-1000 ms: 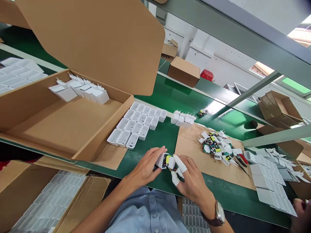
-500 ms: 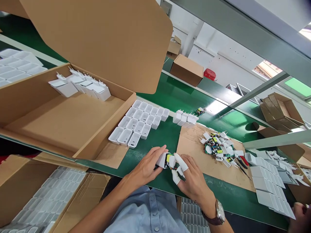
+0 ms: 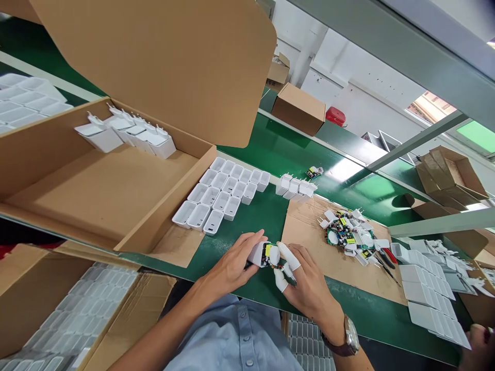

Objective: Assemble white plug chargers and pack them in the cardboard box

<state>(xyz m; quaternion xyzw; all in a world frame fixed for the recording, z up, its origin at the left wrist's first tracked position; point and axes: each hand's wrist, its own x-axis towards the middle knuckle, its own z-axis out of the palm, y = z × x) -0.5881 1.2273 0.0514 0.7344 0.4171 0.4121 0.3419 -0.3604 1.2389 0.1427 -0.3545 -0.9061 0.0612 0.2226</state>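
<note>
My left hand (image 3: pixel 242 260) is closed around a white charger housing (image 3: pixel 255 253). A circuit board (image 3: pixel 269 253) with a yellow-wrapped part sticks out of the housing's open end. White finger cots cover the thumb and forefinger of my right hand (image 3: pixel 307 278), which is closed on the board's outer end and a white plug piece (image 3: pixel 286 270). How far in the board sits is hidden by my fingers. Left of my hands, rows of open white housings (image 3: pixel 213 222) stand on the green bench (image 3: pixel 247 226). To the right, a heap of circuit boards with plugs (image 3: pixel 350 234) lies on a cardboard sheet (image 3: pixel 305 247).
A large open carton (image 3: pixel 166 211) at left holds several chargers (image 3: pixel 145 139). Pliers (image 3: pixel 388 257) lie beside the heap. Stacked white housings (image 3: pixel 425 288) stand at right, near another person's hand (image 3: pixel 479 342). A box of housings (image 3: pixel 77 314) sits lower left.
Both hands keep their hold on the housing and board, nearly in place. At the back, the lone circuit board has shifted slightly left and turned.
</note>
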